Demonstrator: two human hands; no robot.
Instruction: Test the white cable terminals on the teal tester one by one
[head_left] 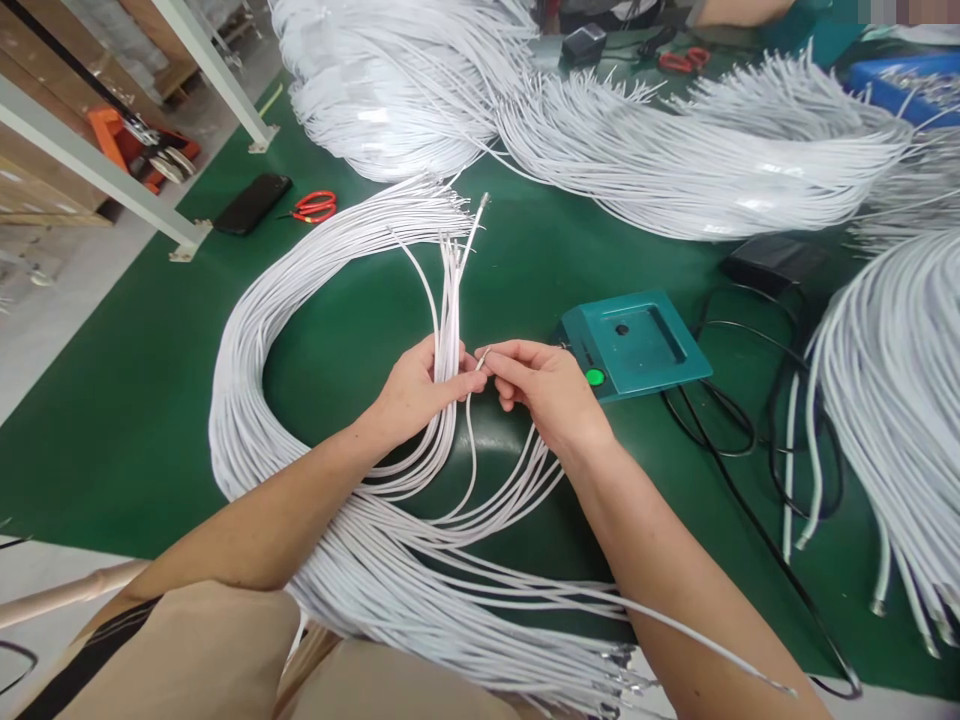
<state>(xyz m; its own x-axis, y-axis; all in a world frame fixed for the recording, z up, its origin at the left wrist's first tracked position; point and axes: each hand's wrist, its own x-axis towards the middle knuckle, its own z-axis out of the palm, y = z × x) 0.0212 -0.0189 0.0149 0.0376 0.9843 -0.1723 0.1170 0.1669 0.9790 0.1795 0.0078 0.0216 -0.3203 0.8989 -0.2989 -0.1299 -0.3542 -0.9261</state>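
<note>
My left hand (412,395) is closed around a small upright bunch of white cables (448,300) whose metal-tipped ends point away from me. Fingertips of my right hand (551,390) pinch the end of a single white cable (472,455), right beside my left thumb and fingers. Several more cables (517,495) run up beneath my right hand; whether its palm holds them is hidden. A long curved bundle of white cables (244,360) loops around the left side and passes under my forearms toward me.
A teal device (656,375) with a green lit button (595,377) stands right of my hands, near black cords (724,440). Big white cable bundles lie at the back (697,160) and right (900,400). Red-handled snips (315,207) and a black phone (253,203) rest at left.
</note>
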